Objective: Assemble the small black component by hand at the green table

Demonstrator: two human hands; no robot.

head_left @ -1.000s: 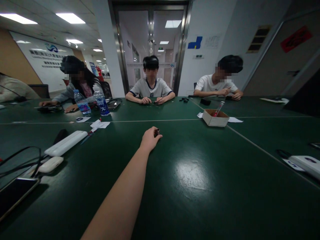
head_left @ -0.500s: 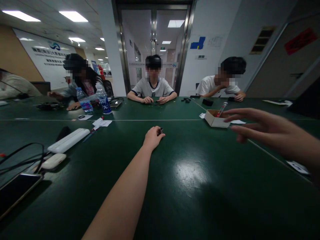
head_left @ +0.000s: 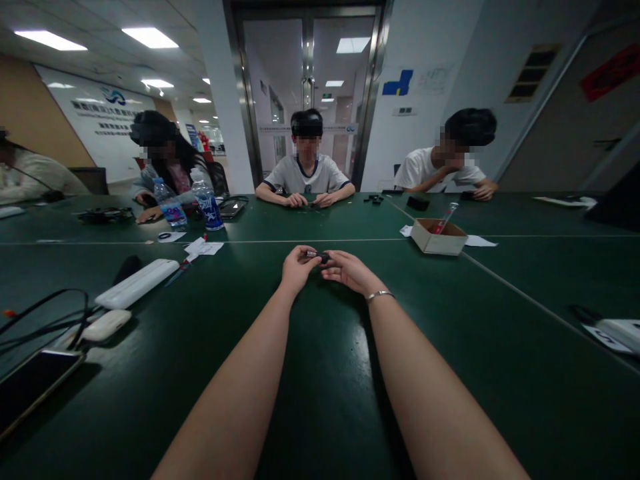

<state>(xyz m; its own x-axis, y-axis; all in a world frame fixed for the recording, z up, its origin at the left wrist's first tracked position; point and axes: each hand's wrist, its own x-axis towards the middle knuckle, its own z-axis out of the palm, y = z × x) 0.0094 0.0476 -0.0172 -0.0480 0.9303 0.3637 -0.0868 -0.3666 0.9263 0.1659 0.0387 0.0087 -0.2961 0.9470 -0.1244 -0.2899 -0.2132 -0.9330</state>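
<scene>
Near the middle of the green table, my left hand [head_left: 299, 268] is closed around a small dark object with a silvery cylindrical end [head_left: 324, 257]. Its exact kind is too small to make out. From the other side my right hand [head_left: 350, 270], with a metal bracelet [head_left: 381, 295] at the wrist, has its thumb and fingertips closed at the dark end of the same object. Both hands are just above or resting on the table, fingertips nearly meeting. Parts of the object are hidden by the fingers.
An open cardboard box [head_left: 439, 239] holding a clear tube stands right of my hands. To the left lie a white power strip-like block [head_left: 137, 283], cables and a phone [head_left: 37, 380]. Two bottles [head_left: 207, 207] stand farther back. Several people sit around the table [head_left: 320, 413].
My right hand has come from beside the cardboard box to the small dark object in my left hand. The left hand has turned slightly and shifted a little leftward.
</scene>
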